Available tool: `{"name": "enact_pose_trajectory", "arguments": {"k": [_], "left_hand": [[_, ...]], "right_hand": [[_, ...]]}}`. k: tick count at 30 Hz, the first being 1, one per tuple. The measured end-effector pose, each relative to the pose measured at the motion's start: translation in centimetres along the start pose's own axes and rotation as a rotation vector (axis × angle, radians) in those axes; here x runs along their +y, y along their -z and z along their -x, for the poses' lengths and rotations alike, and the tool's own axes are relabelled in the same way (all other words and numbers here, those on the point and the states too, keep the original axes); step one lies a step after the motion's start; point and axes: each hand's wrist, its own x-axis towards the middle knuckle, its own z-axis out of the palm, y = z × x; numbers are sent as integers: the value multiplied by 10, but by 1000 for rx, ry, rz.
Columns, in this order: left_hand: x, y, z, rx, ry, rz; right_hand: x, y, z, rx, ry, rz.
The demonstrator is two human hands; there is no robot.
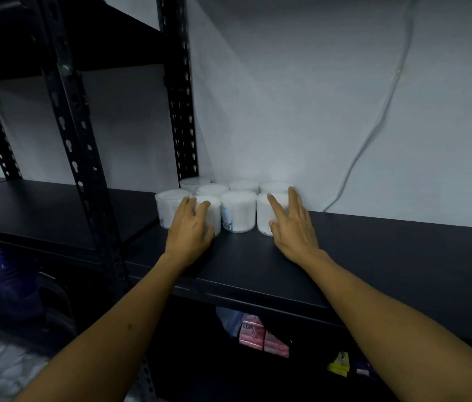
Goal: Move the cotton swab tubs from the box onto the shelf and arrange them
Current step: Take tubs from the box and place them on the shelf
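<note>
Several white cotton swab tubs (pixel 238 210) stand in two rows at the back of the black shelf (pixel 374 256), close to the wall. My left hand (pixel 190 227) lies with straight fingers against the front of the second tub from the left (pixel 213 210). My right hand (pixel 292 224) lies with spread fingers on the rightmost front tub (pixel 263 216), its fingertips reaching the tub behind. The leftmost tub (pixel 168 207) stands just left of my left hand. The box is out of view.
A black perforated upright (pixel 84 158) stands left of the tubs, another (pixel 181 111) behind them. A white cable (pixel 374 126) hangs down the wall at right. Pink soap packs (pixel 261 338) and a yellow packet (pixel 339 364) lie on the shelf below.
</note>
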Motion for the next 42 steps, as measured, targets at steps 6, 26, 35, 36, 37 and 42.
{"name": "enact_pose_trajectory", "arguments": {"k": [6, 26, 35, 36, 37, 42], "left_hand": [[8, 4, 17, -39, -3, -20], [143, -12, 29, -310, -268, 237], [233, -33, 22, -443, -415, 371], [243, -36, 22, -452, -431, 383], [253, -38, 21, -458, -449, 396], [304, -42, 26, -484, -538, 469]], "right_hand": [[0, 14, 17, 80, -85, -130], [69, 95, 108, -258, -202, -82], [134, 160, 166, -255, -365, -7], [140, 167, 172, -246, -385, 6], [145, 174, 179, -238, -404, 18], [163, 206, 217, -174, -482, 40]]}}
